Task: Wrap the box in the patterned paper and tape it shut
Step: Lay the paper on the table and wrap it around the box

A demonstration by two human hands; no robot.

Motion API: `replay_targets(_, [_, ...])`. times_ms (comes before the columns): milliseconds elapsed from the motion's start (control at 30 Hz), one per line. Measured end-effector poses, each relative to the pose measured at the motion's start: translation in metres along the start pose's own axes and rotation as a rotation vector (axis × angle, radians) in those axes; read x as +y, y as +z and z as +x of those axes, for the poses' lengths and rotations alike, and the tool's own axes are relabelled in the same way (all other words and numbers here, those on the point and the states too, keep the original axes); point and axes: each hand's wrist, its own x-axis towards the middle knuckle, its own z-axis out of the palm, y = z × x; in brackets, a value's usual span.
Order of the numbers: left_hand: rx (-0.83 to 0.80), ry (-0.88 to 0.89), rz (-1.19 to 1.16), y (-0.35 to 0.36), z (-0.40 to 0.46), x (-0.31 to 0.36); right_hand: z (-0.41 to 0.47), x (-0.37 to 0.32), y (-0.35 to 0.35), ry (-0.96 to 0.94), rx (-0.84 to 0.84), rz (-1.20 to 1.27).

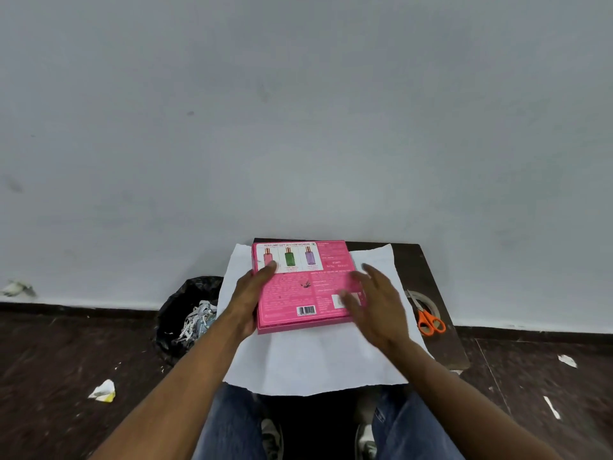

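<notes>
A flat pink perfume box (pixel 300 287) lies printed side up on a sheet of wrapping paper (pixel 315 356) whose white side faces up. The paper covers a small dark table and hangs over its near edge. My left hand (pixel 250 300) holds the box's left edge, thumb on top. My right hand (pixel 374 303) hovers at the box's right edge with straight spread fingers, blurred; whether it touches the box I cannot tell.
Orange-handled scissors (pixel 429 322) lie on a roll of tape (pixel 428 302) at the right of the dark table (pixel 434 270). A black bin (pixel 185 307) with paper scraps stands to the left. Paper scraps (pixel 104 390) litter the dark floor. A grey wall rises behind.
</notes>
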Motion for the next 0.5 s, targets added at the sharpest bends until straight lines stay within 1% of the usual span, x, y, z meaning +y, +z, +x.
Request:
replay_targets(67, [0.009, -0.021, 0.030, -0.008, 0.003, -0.005, 0.008, 0.001, -0.007, 0.359, -0.173, 0.206])
replay_targets(133, [0.042, -0.042, 0.089, -0.009, 0.007, -0.009, 0.014, 0.000, -0.009, 0.583, -0.271, 0.520])
replay_targets(167, [0.071, -0.048, 0.132, -0.009, 0.009, -0.011, 0.016, -0.001, -0.009, 0.635, -0.304, 0.616])
replay_targets(267, [0.190, -0.003, 0.315, -0.008, 0.015, -0.019, 0.014, 0.005, 0.000, 0.663, -0.318, 0.629])
replay_targets(367, [0.283, 0.063, 0.601, -0.012, 0.021, -0.029, 0.008, 0.012, 0.005, 0.686, -0.305, 0.635])
replay_targets(433, [0.281, 0.045, 0.722, -0.013, 0.026, -0.033, 0.005, 0.014, 0.007, 0.670, -0.311, 0.574])
replay_targets(500, [0.232, -0.001, 0.765, -0.015, 0.030, -0.036, 0.004, 0.017, 0.010, 0.666, -0.303, 0.502])
